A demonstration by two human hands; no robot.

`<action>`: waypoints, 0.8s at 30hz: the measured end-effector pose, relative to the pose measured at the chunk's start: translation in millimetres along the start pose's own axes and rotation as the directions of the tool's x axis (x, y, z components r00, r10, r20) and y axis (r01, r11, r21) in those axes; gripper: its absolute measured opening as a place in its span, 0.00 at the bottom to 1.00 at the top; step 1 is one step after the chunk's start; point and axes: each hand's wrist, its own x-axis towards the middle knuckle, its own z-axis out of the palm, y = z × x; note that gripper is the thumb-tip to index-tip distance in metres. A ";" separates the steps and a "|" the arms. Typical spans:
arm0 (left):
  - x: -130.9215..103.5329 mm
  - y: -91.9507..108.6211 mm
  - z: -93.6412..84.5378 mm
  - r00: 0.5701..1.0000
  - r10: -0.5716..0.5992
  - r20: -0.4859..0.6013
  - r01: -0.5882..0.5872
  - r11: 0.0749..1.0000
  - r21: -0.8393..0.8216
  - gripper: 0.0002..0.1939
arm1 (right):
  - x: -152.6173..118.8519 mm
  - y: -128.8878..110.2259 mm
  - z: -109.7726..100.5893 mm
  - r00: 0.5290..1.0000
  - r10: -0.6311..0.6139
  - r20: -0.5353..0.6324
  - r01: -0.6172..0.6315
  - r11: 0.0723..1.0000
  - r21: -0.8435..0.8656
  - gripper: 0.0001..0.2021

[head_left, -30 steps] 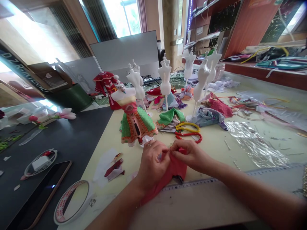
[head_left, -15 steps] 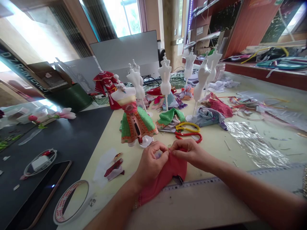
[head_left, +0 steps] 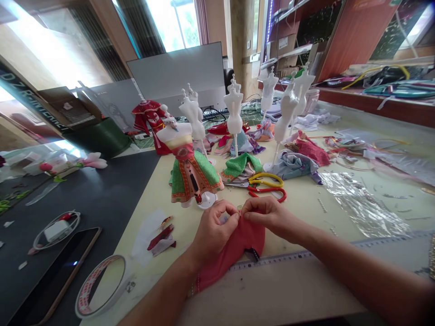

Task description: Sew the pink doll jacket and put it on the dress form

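Head view: your left hand (head_left: 215, 226) and right hand (head_left: 268, 215) each pinch, thumb to forefinger, the far edge of the red cloth (head_left: 234, 253), near the middle of the tabletop's (head_left: 258, 294) near edge. Looks like fine fingertip work; anything between the tips is too small to tell. Next move calls for steady pinches. Scissors (head_left: 249, 184) and dressed mannequin (head_left: 195, 174) crowd the far side; tape roll (head_left: 86, 290) sits by the near-left corner.

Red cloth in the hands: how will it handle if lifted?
Probably floppy: the red cloth drapes loosely below the left hand and right hand. Likely light, since it looks thin. Its lower end, spread on the table, may trail.
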 end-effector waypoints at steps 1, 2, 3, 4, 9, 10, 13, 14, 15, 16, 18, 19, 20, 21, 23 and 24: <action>-0.1 0.2 -0.3 1.000 -0.009 0.002 0.009 1.000 -0.006 0.06 | 0.0 -0.3 -0.1 1.000 0.010 0.006 -0.010 1.000 0.011 0.05; -0.1 0.5 -0.6 1.000 -0.018 0.005 0.018 1.000 -0.013 0.06 | 0.0 -0.6 -0.1 1.000 0.018 0.012 -0.018 1.000 0.019 0.06; -0.2 0.8 -0.8 1.000 -0.026 0.007 0.026 0.999 -0.019 0.06 | 0.0 -0.8 -0.2 1.000 0.024 0.016 -0.024 0.999 0.024 0.06; -0.2 1.2 -0.9 0.999 -0.033 0.010 0.034 0.999 -0.024 0.06 | 0.0 -1.0 -0.1 0.999 0.027 0.018 -0.027 0.999 0.026 0.06; -0.4 3.1 -1.2 0.997 -0.069 0.031 0.070 0.997 -0.039 0.06 | 0.3 -2.1 0.0 0.999 0.031 0.012 -0.031 0.999 0.022 0.06; -0.5 3.2 -1.2 0.997 -0.073 0.033 0.074 0.996 -0.041 0.06 | 0.4 -2.4 0.0 0.999 0.032 0.009 -0.033 0.999 0.023 0.06; -0.6 3.1 -0.5 0.997 -0.073 0.034 0.074 0.996 -0.039 0.06 | 0.6 -3.0 0.1 0.999 0.033 0.000 -0.033 0.999 0.015 0.06; -0.6 2.9 -0.1 0.997 -0.070 0.032 0.071 0.997 -0.037 0.07 | 0.6 -3.2 0.2 1.000 0.027 -0.006 -0.027 1.000 0.002 0.06; -0.6 2.5 0.3 0.998 -0.065 0.028 0.066 0.997 -0.033 0.07 | 0.4 -3.5 0.3 1.000 0.018 -0.013 -0.018 1.000 -0.015 0.06; -0.7 2.2 0.7 0.998 -0.059 0.022 0.059 0.998 -0.028 0.06 | 0.1 -3.9 0.4 1.000 0.005 -0.021 -0.006 0.999 -0.036 0.06; -0.7 1.6 1.2 0.999 -0.048 0.006 0.048 0.999 -0.012 0.06 | -0.9 -4.9 0.8 0.999 -0.027 -0.034 0.025 0.996 -0.081 0.06; -0.7 1.5 1.2 0.999 -0.042 0.000 0.042 0.999 -0.002 0.06 | -1.4 -5.4 1.2 0.998 -0.046 -0.040 0.042 0.994 -0.103 0.06; -0.8 1.5 1.2 0.999 -0.035 -0.005 0.035 0.999 0.009 0.06 | -2.0 -5.9 1.6 0.997 -0.065 -0.044 0.060 0.991 -0.122 0.06; -0.8 1.7 1.1 1.000 -0.024 -0.012 0.024 1.000 0.020 0.06 | -2.4 -6.2 2.0 0.995 -0.085 -0.049 0.078 0.987 -0.142 0.06; -1.1 2.6 1.1 1.000 0.008 -0.027 -0.006 0.999 0.042 0.05 | -2.8 -5.9 2.8 0.990 -0.129 -0.059 0.117 0.977 -0.177 0.05; -1.2 3.1 1.2 0.999 0.025 -0.034 -0.023 0.998 0.053 0.06 | -2.7 -5.3 3.0 0.987 -0.148 -0.063 0.134 0.973 -0.191 0.05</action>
